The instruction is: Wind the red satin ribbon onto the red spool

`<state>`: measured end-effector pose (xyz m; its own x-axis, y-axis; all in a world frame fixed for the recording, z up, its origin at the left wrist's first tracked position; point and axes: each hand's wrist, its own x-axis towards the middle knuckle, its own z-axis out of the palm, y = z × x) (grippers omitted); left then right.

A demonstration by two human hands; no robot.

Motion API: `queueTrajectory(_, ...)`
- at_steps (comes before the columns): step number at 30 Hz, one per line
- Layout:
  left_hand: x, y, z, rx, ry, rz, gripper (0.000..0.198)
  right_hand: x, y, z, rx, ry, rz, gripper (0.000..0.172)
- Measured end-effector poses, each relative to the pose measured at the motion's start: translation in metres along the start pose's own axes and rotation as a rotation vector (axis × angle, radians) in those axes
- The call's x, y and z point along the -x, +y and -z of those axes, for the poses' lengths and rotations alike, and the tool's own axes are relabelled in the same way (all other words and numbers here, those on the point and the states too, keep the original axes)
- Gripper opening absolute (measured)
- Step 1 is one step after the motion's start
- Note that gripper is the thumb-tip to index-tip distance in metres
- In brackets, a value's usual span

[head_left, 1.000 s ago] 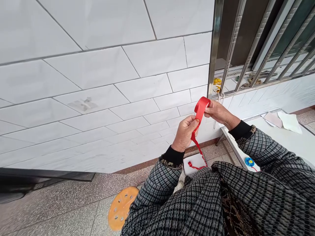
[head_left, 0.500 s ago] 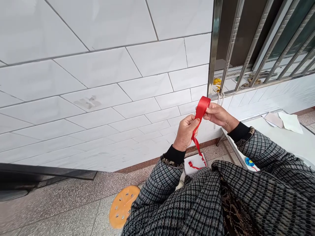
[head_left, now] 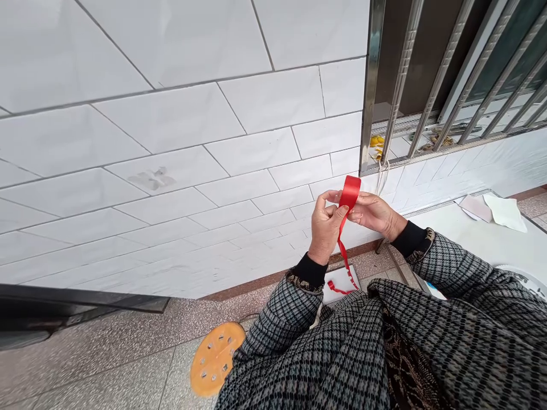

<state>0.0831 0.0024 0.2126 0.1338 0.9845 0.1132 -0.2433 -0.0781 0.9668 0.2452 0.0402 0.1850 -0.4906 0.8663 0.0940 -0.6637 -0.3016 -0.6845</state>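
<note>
A red ribbon (head_left: 349,195) is held up in front of the white tiled wall, folded into a loop at its top. My left hand (head_left: 325,226) pinches the ribbon just under the loop. My right hand (head_left: 375,213) grips the loop from the right side, fingers closed on it. The ribbon's tail (head_left: 343,256) hangs down between my wrists to a small white box (head_left: 337,278) on the floor, where more red ribbon lies.
A white table (head_left: 482,239) stands at the right with papers (head_left: 496,209) on it. Metal window bars (head_left: 431,80) rise above it. An orange round stool seat (head_left: 213,359) sits on the speckled floor at lower left. A dark bar (head_left: 77,307) crosses the left.
Both hands have drawn closer together and slightly lower. The loop is shorter and more tightly folded, and my left hand has slid up nearer to it.
</note>
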Motion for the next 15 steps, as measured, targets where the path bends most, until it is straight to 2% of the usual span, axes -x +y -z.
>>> queueTrajectory(4, -0.001, 0.000, 0.001, -0.015, -0.022, -0.036, 0.051, 0.000, 0.004, -0.003, -0.104, 0.031, -0.048, 0.021)
queueTrajectory(10, -0.005, 0.001, 0.011, -0.001, -0.113, 0.051, 0.067, 0.002, 0.003, -0.011, -0.240, 0.093, -0.160, 0.014)
queueTrajectory(13, -0.007, 0.002, 0.016, 0.030, -0.167, 0.091, 0.069, 0.003, 0.001, -0.014, -0.150, 0.080, -0.190, 0.011)
queueTrajectory(15, -0.007, 0.002, 0.019, 0.074, -0.185, 0.120, 0.069, 0.002, -0.003, -0.014, 0.016, 0.071, -0.184, 0.013)
